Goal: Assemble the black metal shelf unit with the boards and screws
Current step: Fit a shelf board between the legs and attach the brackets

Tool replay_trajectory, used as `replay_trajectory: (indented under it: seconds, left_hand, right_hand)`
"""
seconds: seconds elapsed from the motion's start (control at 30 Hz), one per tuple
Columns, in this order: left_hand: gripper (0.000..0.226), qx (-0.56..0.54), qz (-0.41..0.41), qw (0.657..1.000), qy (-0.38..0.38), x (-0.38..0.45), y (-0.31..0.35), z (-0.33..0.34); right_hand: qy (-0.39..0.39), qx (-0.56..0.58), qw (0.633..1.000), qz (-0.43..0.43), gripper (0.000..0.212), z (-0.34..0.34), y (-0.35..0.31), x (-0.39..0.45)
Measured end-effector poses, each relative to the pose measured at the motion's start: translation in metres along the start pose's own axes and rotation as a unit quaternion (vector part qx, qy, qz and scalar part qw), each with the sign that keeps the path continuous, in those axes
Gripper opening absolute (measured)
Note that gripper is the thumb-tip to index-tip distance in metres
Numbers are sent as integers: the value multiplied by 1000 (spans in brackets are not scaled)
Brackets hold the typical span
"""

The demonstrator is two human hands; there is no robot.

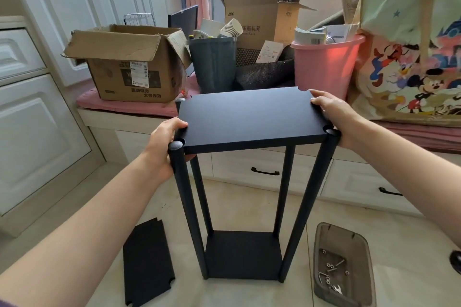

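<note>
Shelf unit upright on floor, top board seated between four posts. Left hand grips board edge at near-left post; right hand curled over right edge. Likely light, stiff, wobbly until screwed. Best gripped at posts. Spare board, screw tray alongside.

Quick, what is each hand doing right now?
Left hand: fingers curled round the left edge of the top board, gripping it.
Right hand: grips the board's right edge.

left hand: bare, no ring or glove | right hand: bare likewise | forearms behind the fingers: unsleeved (no watch, no band)
</note>
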State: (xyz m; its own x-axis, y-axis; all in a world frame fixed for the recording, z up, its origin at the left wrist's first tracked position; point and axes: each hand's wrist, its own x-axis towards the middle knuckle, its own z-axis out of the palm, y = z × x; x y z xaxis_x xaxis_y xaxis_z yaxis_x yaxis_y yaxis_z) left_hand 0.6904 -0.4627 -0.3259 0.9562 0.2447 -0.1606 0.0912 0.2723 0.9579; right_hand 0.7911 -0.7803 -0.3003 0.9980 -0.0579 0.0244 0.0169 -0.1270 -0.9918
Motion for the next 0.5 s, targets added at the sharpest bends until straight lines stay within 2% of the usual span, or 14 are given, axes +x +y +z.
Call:
replay_trajectory:
  seconds: [0.13, 0.27, 0.37, 0.5]
  left_hand:
    - [21, -1, -32, 999, -28, 0, 1, -3]
    - [33, 23, -52, 998, -33, 4, 1, -6]
    - [44, 34, -67, 997, -18, 9, 0, -8]
    - [43, 51, -78, 996, 8, 14, -5, -3]
  right_hand:
    - [-12, -13, 1000, -1, 29, -2, 2, 0]
    - [-23, -20, 999, -7, 32, -4, 4, -2]
    - [-25, -29, 999, -9, 32, -3, 4, -5]
    - [-32, -9, 999, -15, 32, -1, 6, -6]
